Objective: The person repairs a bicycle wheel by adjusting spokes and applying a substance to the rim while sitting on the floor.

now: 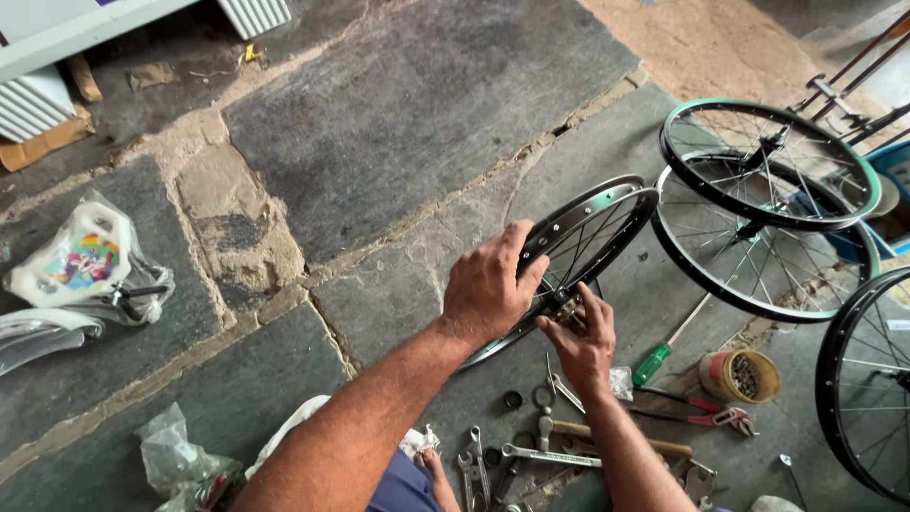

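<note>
Left hand [488, 284] clamped over the rim of a small black bicycle wheel [588, 223], fingers curled round the rim's edge, grip closed on it. Wheel stood on edge, tilted, on the stone floor [408, 104] at frame centre, just ahead of both hands.

Right hand [583, 337] at the wheel's hub [569, 308], fingertips pinched on the brassy hub hardware; grip closed there, exact part too small to tell. Spokes visible between the two hands.

Right of that: two more wheels with teal-edged rims [768, 161] leaning overlapped, near the held wheel but apart from it. Part of another black wheel [867, 389] at the right edge.

Below the right hand, on the floor: green-handled screwdriver [659, 358], red-handled pliers [706, 410], small round tin of small metal parts [739, 376], several spanners [550, 457], a wooden-handled tool partly hidden under the forearm. All loose, close together, none touched.

Far left: plastic-wrapped white panel with a colourful print [81, 261], well apart from the hands. Crumpled clear bag [175, 455] at lower left. White ribbed panels [251, 14] along the top edge.
</note>
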